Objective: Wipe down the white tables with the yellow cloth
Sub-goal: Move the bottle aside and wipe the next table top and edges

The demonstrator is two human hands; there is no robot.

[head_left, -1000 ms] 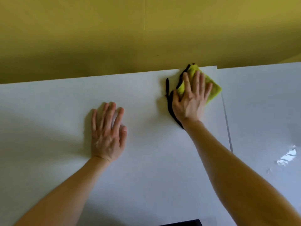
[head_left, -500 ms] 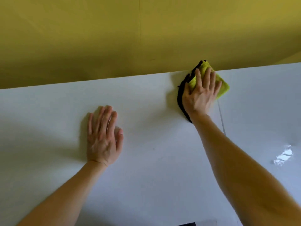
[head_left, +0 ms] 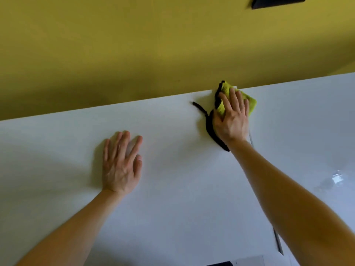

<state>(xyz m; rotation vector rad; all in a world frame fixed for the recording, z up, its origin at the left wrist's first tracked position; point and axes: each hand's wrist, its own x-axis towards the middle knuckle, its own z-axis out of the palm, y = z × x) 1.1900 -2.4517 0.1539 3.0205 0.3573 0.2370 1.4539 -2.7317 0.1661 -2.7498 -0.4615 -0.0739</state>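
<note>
Two white tables meet under my arms in the head view, with a narrow seam (head_left: 251, 140) between them. My left hand (head_left: 121, 166) lies flat on the left table (head_left: 57, 150), fingers straight and slightly spread, holding nothing. My right hand (head_left: 231, 121) presses down on the yellow cloth (head_left: 251, 104) with its fingers stretched out over it, not curled round it. The cloth sits at the far edge of the left table, right at the seam, one corner touching the yellow wall (head_left: 134, 54). Its black edging (head_left: 210, 131) trails out to the left of my wrist. A bright glare patch (head_left: 337, 178) shows on the right table (head_left: 307, 121).
</note>
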